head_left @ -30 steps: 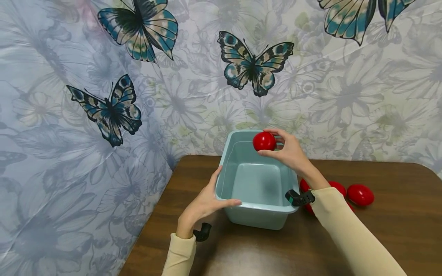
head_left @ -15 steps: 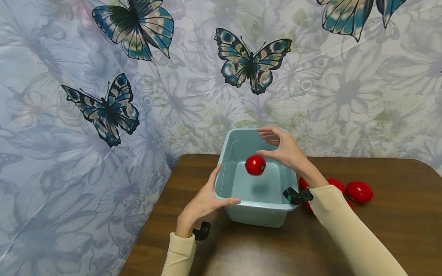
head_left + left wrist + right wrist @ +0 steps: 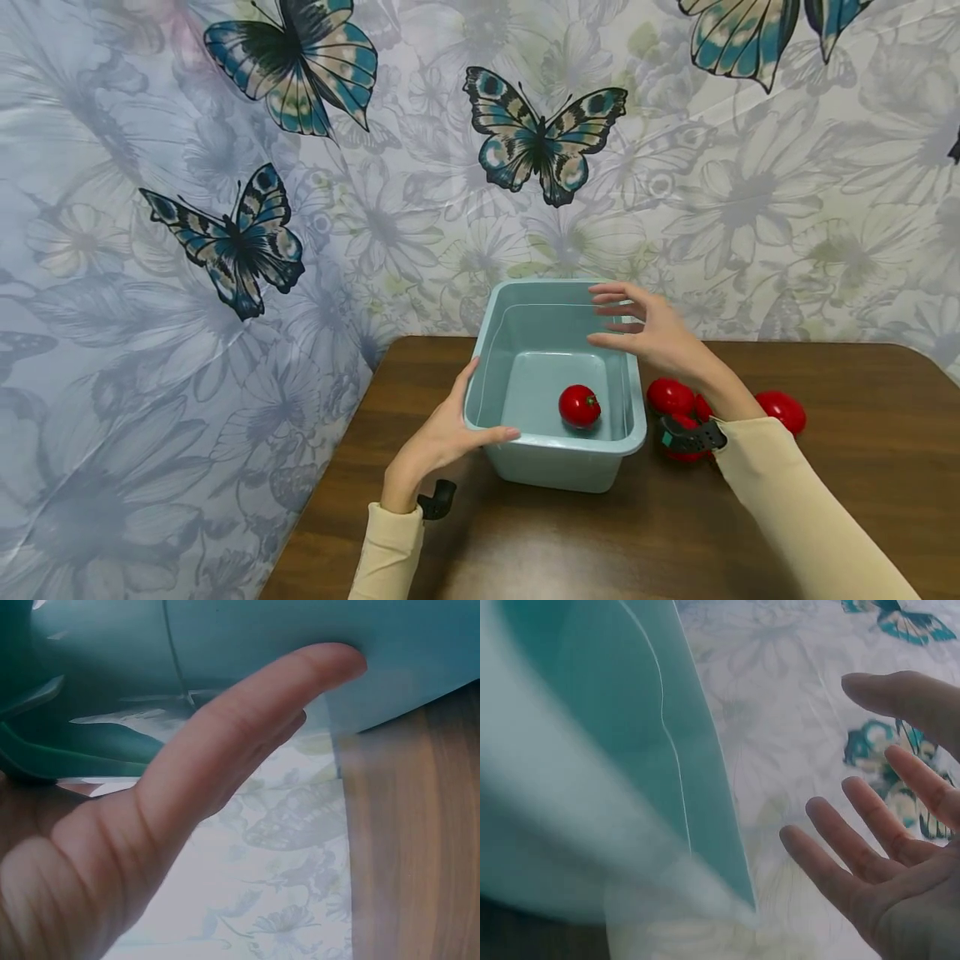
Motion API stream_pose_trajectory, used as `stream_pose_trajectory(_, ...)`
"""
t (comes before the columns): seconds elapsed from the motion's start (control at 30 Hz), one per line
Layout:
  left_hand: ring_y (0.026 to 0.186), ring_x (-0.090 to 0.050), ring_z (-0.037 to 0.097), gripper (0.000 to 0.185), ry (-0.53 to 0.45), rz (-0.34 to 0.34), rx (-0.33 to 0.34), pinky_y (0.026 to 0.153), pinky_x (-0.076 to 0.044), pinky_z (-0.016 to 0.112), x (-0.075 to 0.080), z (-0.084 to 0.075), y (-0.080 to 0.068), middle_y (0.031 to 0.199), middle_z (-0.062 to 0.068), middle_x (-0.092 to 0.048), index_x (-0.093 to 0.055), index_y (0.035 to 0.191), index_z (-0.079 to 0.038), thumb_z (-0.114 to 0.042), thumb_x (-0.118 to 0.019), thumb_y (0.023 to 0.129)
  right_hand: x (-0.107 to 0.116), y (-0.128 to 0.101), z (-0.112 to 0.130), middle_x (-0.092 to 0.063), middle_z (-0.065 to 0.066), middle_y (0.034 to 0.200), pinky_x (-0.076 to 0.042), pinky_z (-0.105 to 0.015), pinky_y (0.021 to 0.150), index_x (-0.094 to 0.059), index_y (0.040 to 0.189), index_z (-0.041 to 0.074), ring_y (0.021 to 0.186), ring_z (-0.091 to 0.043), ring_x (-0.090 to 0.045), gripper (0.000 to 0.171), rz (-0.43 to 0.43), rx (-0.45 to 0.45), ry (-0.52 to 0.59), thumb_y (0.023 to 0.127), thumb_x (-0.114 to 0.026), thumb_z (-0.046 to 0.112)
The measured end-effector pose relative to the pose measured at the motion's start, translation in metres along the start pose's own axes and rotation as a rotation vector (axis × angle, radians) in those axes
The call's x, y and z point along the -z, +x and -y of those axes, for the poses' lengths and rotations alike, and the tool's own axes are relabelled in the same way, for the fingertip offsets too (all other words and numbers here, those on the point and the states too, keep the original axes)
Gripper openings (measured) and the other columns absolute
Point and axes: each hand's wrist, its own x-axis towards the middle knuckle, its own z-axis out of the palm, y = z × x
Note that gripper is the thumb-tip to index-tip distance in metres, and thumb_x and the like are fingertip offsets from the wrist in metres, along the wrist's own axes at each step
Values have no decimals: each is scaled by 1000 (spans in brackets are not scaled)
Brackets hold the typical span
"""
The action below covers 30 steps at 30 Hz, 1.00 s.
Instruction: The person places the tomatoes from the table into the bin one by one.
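Note:
A glossy red tomato with a small green stem lies inside the pale blue-green plastic tub, toward its near right side. My left hand rests against the tub's near left corner, the straight thumb along the front rim and the fingers along the left side. In the left wrist view, that thumb lies extended across the tub wall. Above the tub's right rim is my right hand, fingers spread and holding nothing. The right wrist view shows these parted fingers beside the tub wall.
More red tomatoes sit on the brown wooden table right of the tub, partly hidden by the right wrist and its black strap. Another tomato shows past the sleeve. A butterfly-print cloth hangs behind the table.
My right hand let go of the tomato, which dropped into the tub and now lies near its front right. The right hand then moved right. My left hand stayed at the tub's corner.

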Motion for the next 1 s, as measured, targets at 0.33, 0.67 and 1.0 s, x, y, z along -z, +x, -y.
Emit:
stream_pose_trajectory(0.33, 147, -40, 36, 125, 18, 0, 16, 111, -41, 61, 2, -1, 0, 169, 12, -25, -6, 168, -36, -53, -90, 78, 31, -55, -46, -57, -2, 139, -52, -16, 95, -50, 149, 3, 123, -11, -62, 61, -96, 22, -2, 95, -78, 6)
stream_pose_trajectory(0.67, 144, -43, 36, 124, 10, -1, 4, 110, -42, 61, 1, -1, 1, 168, 12, -27, -7, 169, -34, -51, -90, 78, 63, -124, -119, -58, 28, 128, -48, -8, 89, -55, 144, 0, 109, 12, -59, 58, -195, 11, -173, 91, -79, -1)
stream_pose_trajectory(1.0, 144, -43, 35, 122, -15, -1, 6, 110, -41, 61, -2, 1, 0, 167, 12, -29, -8, 169, -35, -47, -90, 79, 62, -162, -154, -63, 1, 126, -44, -3, 83, -61, 137, -5, 104, 20, -50, 62, -187, -101, -338, 83, -89, 6)
